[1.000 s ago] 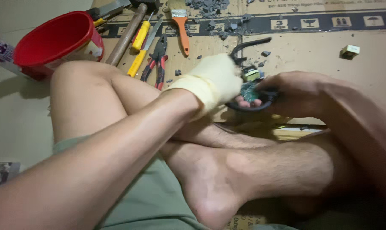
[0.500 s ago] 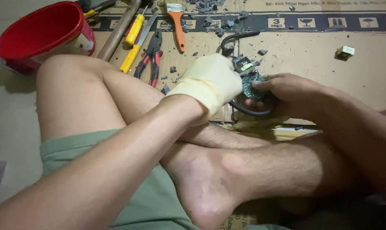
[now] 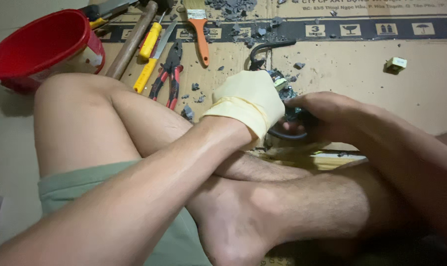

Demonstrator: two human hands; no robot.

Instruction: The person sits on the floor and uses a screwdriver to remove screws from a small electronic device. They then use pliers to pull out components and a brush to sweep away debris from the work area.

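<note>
I sit cross-legged on flattened cardboard [image 3: 361, 74]. My left hand [image 3: 248, 101] wears a pale yellow glove and is closed over a dark round part with a green circuit piece [image 3: 287, 111] and a black cable [image 3: 265, 49] curling off it. My bare right hand [image 3: 322, 116] grips the same dark round part from the right, fingers wrapped around its rim. Most of the part is hidden between the two hands. Both hands hover just above my crossed shins.
A red bucket [image 3: 33, 44] stands at the far left. Beside it lie a wooden-handled hammer [image 3: 132, 42], yellow-handled screwdrivers [image 3: 149, 42], red pliers [image 3: 166, 74] and an orange-handled brush [image 3: 199, 29]. Grey rubble [image 3: 233, 10] is scattered about. A small pale block [image 3: 396, 63] lies at right.
The view has shifted slightly down and closer. My hands stay closed on the dark part, with my right hand a little lower around its rim.
</note>
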